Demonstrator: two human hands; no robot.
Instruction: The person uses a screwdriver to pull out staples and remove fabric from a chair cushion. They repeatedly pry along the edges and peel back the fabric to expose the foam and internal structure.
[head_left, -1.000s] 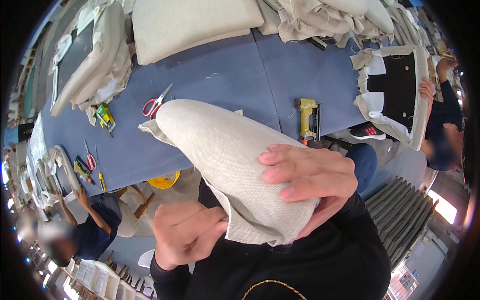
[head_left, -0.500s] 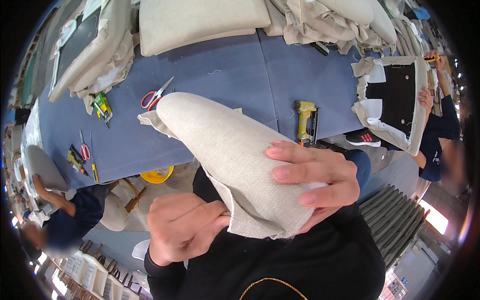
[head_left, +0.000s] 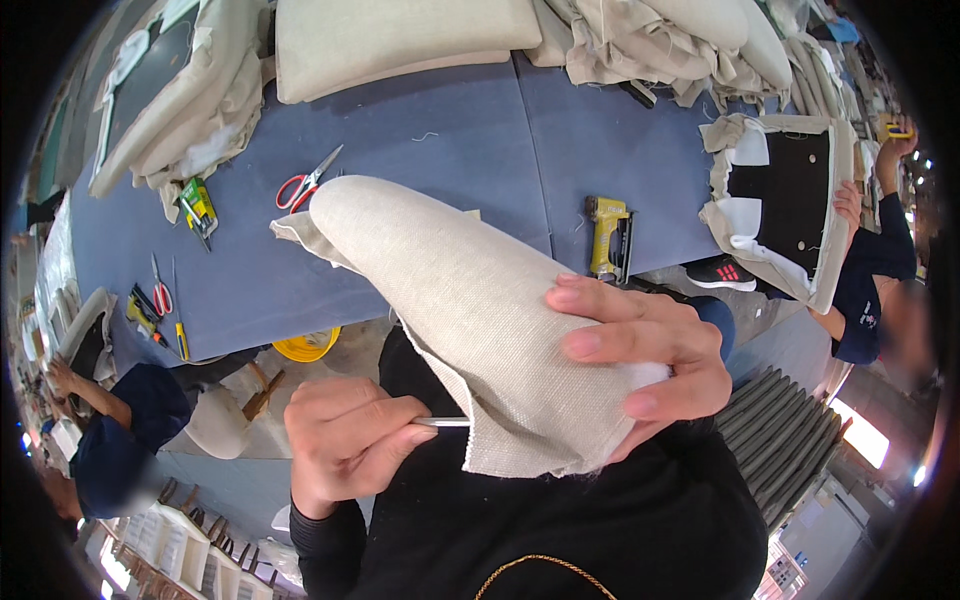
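Observation:
My right hand grips a long padded piece covered in beige woven fabric, its fingers spread over the wide lower end. White stuffing pokes out beside those fingers. My left hand is closed around a tool with a thin metal shaft; its handle is hidden in the fist. The shaft's far end disappears behind the loose fabric flap at the lower edge. The narrow end of the padded piece points up and left over the blue table.
Red-handled scissors and a yellow staple gun lie on the table. A green-and-yellow box is at left, near more scissors. Beige cushions line the far side. Co-workers handle padded pieces at left and at right.
My left hand has drawn back slightly to the left, and more of the metal shaft shows. The padded piece has shifted a little. The left co-worker's panel has turned, showing its dark side.

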